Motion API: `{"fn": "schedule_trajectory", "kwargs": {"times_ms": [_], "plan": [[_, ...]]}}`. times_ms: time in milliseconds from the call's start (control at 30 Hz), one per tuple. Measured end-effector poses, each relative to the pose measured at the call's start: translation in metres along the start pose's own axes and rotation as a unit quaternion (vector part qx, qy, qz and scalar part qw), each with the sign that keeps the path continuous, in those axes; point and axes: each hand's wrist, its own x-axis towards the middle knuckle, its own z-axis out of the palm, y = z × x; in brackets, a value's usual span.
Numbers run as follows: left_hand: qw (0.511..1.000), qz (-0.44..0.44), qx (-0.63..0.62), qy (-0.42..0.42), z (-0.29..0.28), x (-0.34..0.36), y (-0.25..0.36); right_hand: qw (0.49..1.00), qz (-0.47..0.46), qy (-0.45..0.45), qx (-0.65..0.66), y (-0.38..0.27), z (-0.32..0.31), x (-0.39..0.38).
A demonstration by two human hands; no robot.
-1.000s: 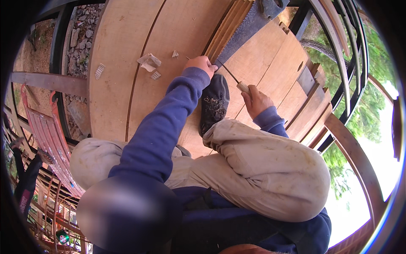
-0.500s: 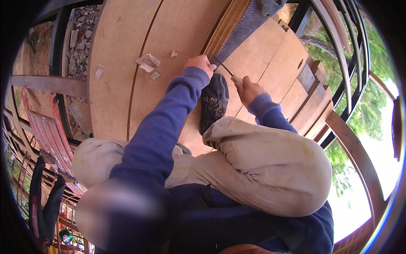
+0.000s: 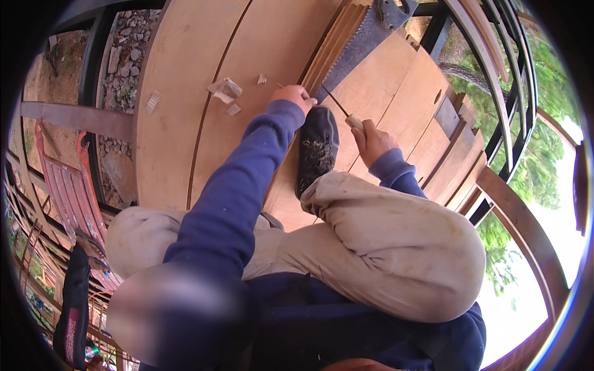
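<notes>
A dark handsaw [image 3: 361,49] with a toothed edge lies slanted beside a bundle of narrow wooden strips [image 3: 337,40], its narrow end toward me. At that end my left hand [image 3: 292,99] is closed, thumb and finger pinching by the blade's tip; a thin sliver pokes out beyond the knuckles. My right hand [image 3: 375,143] grips the pale handle of a thin, dark file [image 3: 335,99]. The file's point reaches the blade near its toothed edge. Just below the saw's tip rests my black shoe [image 3: 318,147], with dirt or shavings on it.
Crumpled paper [image 3: 226,90] and small ridged pieces [image 3: 153,102] lie on the wooden planks [image 3: 179,74] at left. Wood blocks [image 3: 461,117] line the right edge. Dark metal railing [image 3: 523,93] curves at far right; a red slatted chair [image 3: 68,173] stands left.
My right hand has drawn the file slightly right and toward me, so its point crosses less of the saw. My left hand stays at the saw's tip. The whole view has shifted a little.
</notes>
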Motion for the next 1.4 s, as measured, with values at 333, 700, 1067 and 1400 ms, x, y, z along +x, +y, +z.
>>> {"fn": "schedule_trajectory", "kwargs": {"times_ms": [333, 700, 1067, 1400], "plan": [[0.999, -0.016, 0.032, -0.036, -0.007, 0.001, 0.012, 0.996, 0.049, -0.068, -0.027, -0.005, -0.006, 0.006], [0.998, -0.008, 0.047, -0.043, 0.001, -0.001, 0.019, 0.991, 0.068, -0.108, -0.034, -0.029, -0.012, 0.059], [0.999, 0.014, -0.040, 0.009, 0.000, 0.002, -0.003, 0.998, 0.020, -0.035, -0.040, -0.012, -0.006, -0.005], [0.999, 0.002, 0.005, -0.032, -0.008, -0.001, 0.008, 0.995, 0.044, -0.062, -0.059, -0.008, -0.008, -0.001]]}}
